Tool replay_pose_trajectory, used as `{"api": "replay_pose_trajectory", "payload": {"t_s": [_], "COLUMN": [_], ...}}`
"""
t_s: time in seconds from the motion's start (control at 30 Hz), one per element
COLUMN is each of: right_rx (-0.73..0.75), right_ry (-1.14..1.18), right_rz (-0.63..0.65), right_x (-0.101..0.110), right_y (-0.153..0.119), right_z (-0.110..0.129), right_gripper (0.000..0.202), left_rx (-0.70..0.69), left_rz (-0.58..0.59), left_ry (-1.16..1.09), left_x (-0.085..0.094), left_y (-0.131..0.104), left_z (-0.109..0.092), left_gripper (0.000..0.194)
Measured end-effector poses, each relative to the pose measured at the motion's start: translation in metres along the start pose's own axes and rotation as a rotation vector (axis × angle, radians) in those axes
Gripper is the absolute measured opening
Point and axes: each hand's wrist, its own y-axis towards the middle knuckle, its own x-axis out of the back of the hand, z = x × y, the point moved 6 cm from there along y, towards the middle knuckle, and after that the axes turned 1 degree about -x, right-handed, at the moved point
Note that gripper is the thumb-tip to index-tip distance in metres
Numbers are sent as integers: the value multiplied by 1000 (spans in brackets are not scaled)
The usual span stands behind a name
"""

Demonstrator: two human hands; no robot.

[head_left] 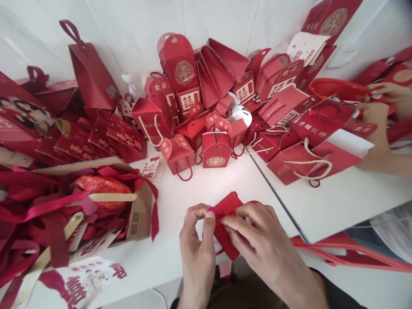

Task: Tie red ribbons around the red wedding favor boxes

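At table edge: left hand point(200, 244) pinching red box point(228, 240) between thumb and index; right hand point(262, 240) on its other side, fingers bunched against it. Gift boxes point(185, 73) piled behind, near wall point(219, 17). Carton point(141, 214) of ribbons point(51, 210) left of both hands.

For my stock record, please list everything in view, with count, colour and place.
Gift boxes: many, red, back.
Held box: one, red, front centre.
Printed cards: several, white-red, left, back right.
Carton: one, brown, left.
Ribbons: many, crimson, left.
Straps: several, cream, left.
Bottle: one, clear, back left.
Basin: one, red, right.
Chair: one, red, lower right.
Tables: two, white, centre, right.
Wall: one, white, behind.
Other person's hands: two, right.
Hands: two, front centre.
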Motion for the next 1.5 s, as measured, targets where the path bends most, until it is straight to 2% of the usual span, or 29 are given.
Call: {"api": "replay_pose_trajectory", "payload": {"t_s": [0.13,0.23,0.33,0.4,0.5,0.63,0.7,0.83,0.9,0.97,1.03,1.1,1.2,1.27,1.37,1.5], "right_rx": [-40,-71,-111,-128,-145,-174,-206,-384,-422,-417,-421,-476,-581,-590,-592,-608], "right_ry": [15,80,150,188,259,309,354,299,302,374,463,583,852,973,1000,884], "right_rz": [31,30,19,12,44,175,180,23,75,115,94,101,227,291,291,292], "right_x": [0,3,7,11,18,25,29,32,24,17,17,17,7,3,1,3], "right_y": [1,2,2,-1,-9,-20,-20,-7,0,5,7,6,5,6,7,5], "right_z": [-1,-1,-2,1,11,17,6,-42,-57,-60,-56,-52,-47,-45,-50,-58], "right_gripper": [16,14,11,11,13,14,11,24,22,18,19,19,23,26,27,29], "left_rx": [5,-43,-99,-98,-61,-68,-159,-298,-301,-289,-281,-273,-234,-207,-186,-168], "left_rz": [14,60,161,195,175,137,111,84,78,72,71,62,26,12,15,13], "left_ry": [14,34,88,114,103,121,174,227,224,222,228,232,222,219,226,213], "left_x": [0,-2,-9,-13,-15,-14,-12,-7,-6,-4,-5,-5,-6,-7,-9,-8], "left_y": [-1,-4,-7,-8,-10,-12,-12,-12,-11,-11,-10,-10,-9,-9,-10,-11], "left_z": [2,2,4,6,10,8,3,-4,-5,-6,-8,-10,-14,-16,-19,-19], "left_gripper": [26,21,39,43,41,33,30,16,9,7,7,8,9,11,15,16]}}
